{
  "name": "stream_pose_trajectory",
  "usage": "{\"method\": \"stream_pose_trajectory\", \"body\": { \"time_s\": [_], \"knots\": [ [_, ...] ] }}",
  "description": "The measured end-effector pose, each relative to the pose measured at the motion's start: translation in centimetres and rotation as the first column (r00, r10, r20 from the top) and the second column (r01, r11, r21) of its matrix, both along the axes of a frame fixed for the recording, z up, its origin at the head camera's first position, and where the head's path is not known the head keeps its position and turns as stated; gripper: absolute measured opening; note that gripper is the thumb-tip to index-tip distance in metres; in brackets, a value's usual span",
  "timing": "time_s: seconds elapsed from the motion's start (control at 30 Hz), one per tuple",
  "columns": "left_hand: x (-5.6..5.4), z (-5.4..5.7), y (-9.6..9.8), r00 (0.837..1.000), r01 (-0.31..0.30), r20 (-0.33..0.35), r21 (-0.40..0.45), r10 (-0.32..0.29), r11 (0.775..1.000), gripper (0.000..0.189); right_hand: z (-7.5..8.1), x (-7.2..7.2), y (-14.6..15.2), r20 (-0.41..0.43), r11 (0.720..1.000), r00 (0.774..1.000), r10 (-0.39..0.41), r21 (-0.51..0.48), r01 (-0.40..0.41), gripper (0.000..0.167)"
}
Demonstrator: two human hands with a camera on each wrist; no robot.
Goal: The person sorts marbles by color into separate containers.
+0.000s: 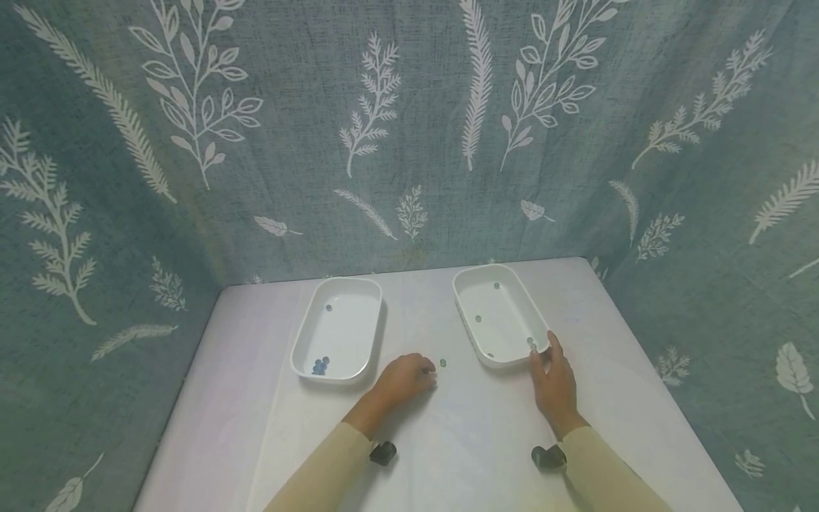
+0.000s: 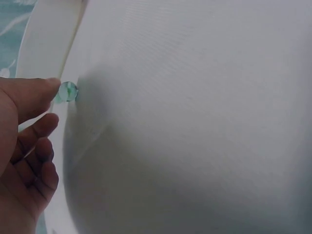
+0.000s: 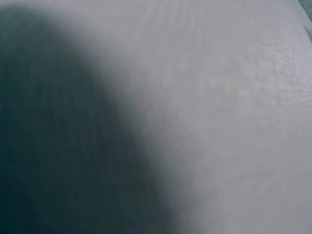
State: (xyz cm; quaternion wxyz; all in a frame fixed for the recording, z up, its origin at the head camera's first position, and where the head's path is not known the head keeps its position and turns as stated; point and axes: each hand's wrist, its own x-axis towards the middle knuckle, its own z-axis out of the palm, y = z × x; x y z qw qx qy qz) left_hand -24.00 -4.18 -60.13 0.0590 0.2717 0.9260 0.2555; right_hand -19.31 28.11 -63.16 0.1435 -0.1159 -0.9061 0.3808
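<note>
My left hand is low over the white table, fingers loosely bent. A clear green glass marble lies just right of its fingertips; in the left wrist view the marble shows right at the thumb tip. At the near right corner of the right white tray is my right hand, thumb and forefinger spread about the rim. Several greenish marbles lie in that tray, two of them close to the right thumb. Only white cloth and a dark shadow show in the right wrist view.
A second white tray stands at the left, with several blue marbles bunched in its near left corner and another marble farther back. Behind the table hangs a blue-green leaf-patterned curtain, which also encloses both sides.
</note>
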Motion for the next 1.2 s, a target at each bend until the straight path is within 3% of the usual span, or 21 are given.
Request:
{"method": "stream_pose_trajectory", "body": {
  "time_s": [0.33, 0.7, 0.97, 1.2],
  "knots": [
    [0.7, -0.4, -0.3, 0.999, -0.004, 0.041, 0.031, 0.003, 1.000, 0.023, 0.1, 0.0, 0.0, -0.007, 1.000, 1.000, 0.009, -0.009, -0.009, 0.066],
    [1.3, -0.9, -0.1, 0.996, -0.049, 0.080, 0.002, 0.049, 0.999, 0.020, 0.0, 0.0, 0.0, 0.023, 1.000, 1.000, 0.003, -0.027, -0.003, 0.069],
    [1.4, -1.2, -0.1, 0.996, -0.049, 0.070, 0.010, 0.048, 0.999, 0.015, -0.3, 0.0, 0.0, 0.022, 1.000, 1.000, 0.010, -0.019, -0.009, 0.070],
    [1.0, -0.8, -0.1, 0.995, -0.031, 0.091, 0.008, 0.030, 0.999, 0.013, -0.3, 0.0, 0.0, 0.034, 1.000, 0.999, 0.002, -0.016, -0.001, 0.071]
  ]
}}
